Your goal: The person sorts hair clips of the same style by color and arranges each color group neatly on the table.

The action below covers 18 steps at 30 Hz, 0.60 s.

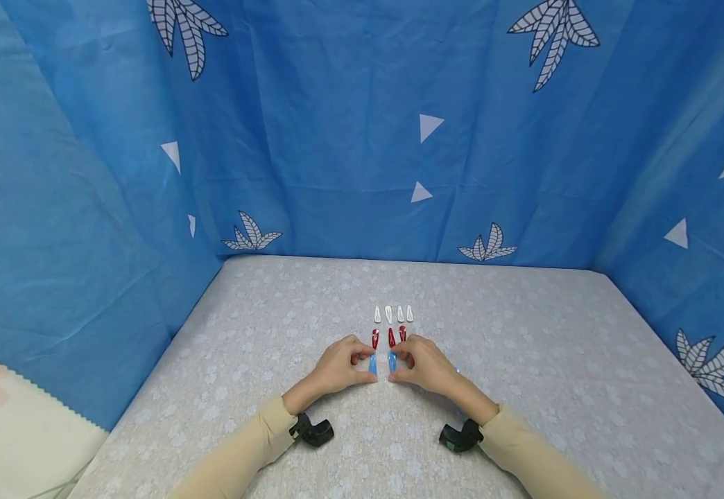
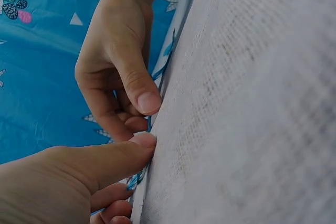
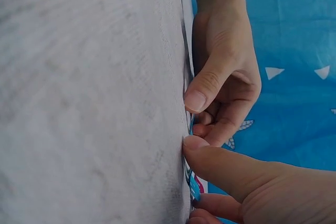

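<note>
Two light-blue snap hair clips lie side by side on the patterned cloth. In the head view, my left hand (image 1: 338, 365) holds the left blue clip (image 1: 372, 364) by its ends, thumb at the near end and forefinger at the far end. The right blue clip (image 1: 392, 362) is pinched the same way by my right hand (image 1: 423, 364). Just beyond the fingers are a left red clip (image 1: 375, 337), a middle red clip (image 1: 391, 337) and a right red clip (image 1: 402, 333). In both wrist views, fingers partly cover the blue clips.
Several white hair clips (image 1: 389, 314) form a row behind the red ones. A small blue piece (image 1: 458, 369) shows beside the right wrist, mostly hidden by it. Blue curtains (image 1: 362, 138) enclose the back and sides of the cloth-covered table (image 1: 524, 333).
</note>
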Tool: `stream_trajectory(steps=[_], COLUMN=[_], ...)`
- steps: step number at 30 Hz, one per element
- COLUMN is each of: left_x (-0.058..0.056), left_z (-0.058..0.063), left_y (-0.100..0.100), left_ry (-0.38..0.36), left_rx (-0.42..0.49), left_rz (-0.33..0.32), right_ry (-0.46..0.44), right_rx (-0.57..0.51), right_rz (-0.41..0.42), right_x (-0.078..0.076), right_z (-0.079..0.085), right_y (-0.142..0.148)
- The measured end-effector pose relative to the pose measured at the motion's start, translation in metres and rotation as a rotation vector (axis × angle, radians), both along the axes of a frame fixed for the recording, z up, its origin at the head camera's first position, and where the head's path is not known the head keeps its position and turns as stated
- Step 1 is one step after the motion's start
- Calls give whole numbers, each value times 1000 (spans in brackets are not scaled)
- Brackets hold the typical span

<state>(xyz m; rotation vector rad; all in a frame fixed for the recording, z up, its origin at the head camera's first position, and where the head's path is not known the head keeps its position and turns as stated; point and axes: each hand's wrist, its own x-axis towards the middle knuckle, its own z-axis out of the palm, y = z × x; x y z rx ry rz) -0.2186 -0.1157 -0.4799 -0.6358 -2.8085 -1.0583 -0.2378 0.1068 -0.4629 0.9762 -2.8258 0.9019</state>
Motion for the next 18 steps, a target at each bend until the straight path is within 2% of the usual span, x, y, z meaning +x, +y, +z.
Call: stream_trajectory(steps=[10, 18], left_x=[-1, 1], left_z=[-3, -3], left_y=[-1, -2], left_ry=[25, 31], left_rx=[-13, 12], left_rz=[-13, -21], right_ry=[-12, -14], right_rx=[-4, -3], right_rz=[-15, -20], right_x=[0, 1], right_z=[-1, 0], right_y=[0, -1])
